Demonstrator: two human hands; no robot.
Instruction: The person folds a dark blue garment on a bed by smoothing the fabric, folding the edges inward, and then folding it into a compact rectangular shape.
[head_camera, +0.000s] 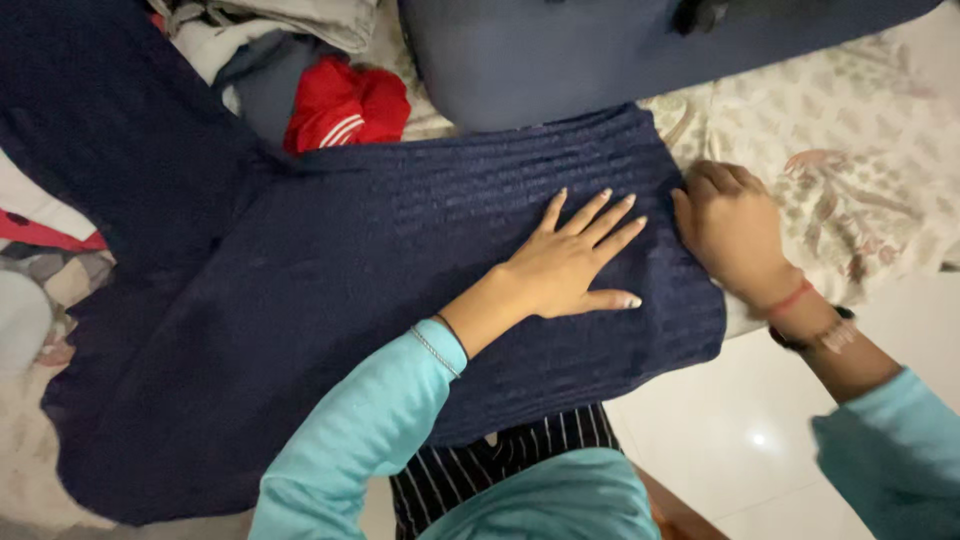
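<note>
While left hand (565, 265) presses flat, fingers spread, on navy knit garment (350, 280) laid over floral bedsheet (860, 140), right hand (730, 228) grips its edge, fingers curled. Body smoothed; sleeve w/ upper part unfolded. Red cloth (345, 105) behind.

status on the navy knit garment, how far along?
Done: the navy knit garment lies spread on the floral sheet. In hand: left hand presses flat on it; right hand grips its right edge. Left: no fold visible; the clothes pile behind is unsorted.
</note>
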